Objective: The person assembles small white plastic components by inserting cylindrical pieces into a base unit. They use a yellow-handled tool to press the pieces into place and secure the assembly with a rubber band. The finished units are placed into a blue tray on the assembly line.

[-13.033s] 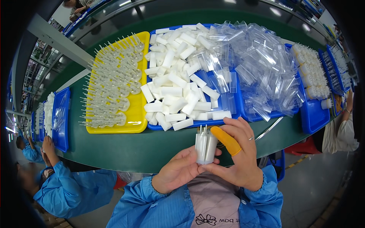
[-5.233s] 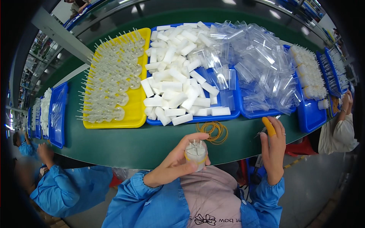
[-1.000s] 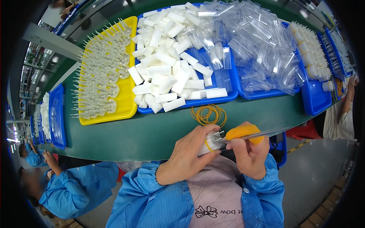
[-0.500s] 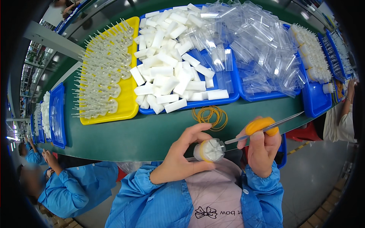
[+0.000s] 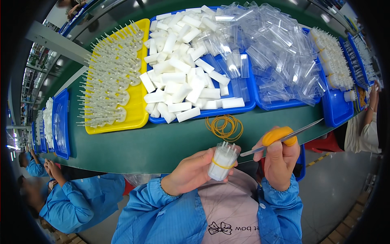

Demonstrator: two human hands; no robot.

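my left hand (image 5: 187, 173) is wrapped around a see-through plastic sleeve packed with smooth white pieces, a stubby cylinder (image 5: 222, 160) with thin pale prongs at its top. a stretchy yellow band (image 5: 223, 164) rings its middle. i have it nearly upright, leaning slightly right, over the table's (image 5: 162, 152) near edge. my right hand (image 5: 280, 160) pinches a slim, hard metal tool (image 5: 302, 131), its blunt end just beside the cylinder, its pointed end toward the right. a rubbery orange finger cot (image 5: 278, 135) covers one fingertip.

near the front edge of the middle blue tray (image 5: 243, 106) lie thin looped rubber bands (image 5: 221, 118), too tangled to count. matte white blocks (image 5: 176, 77) heap up in that tray; glossy clear sleeves (image 5: 280, 57) spill across its right edge. the yellow tray (image 5: 136, 112), bare at its near right corner, bears spiky white pieces (image 5: 109, 81).

i count one cylinder, one tool, one cot and one yellow tray; the heaps overlap too much.
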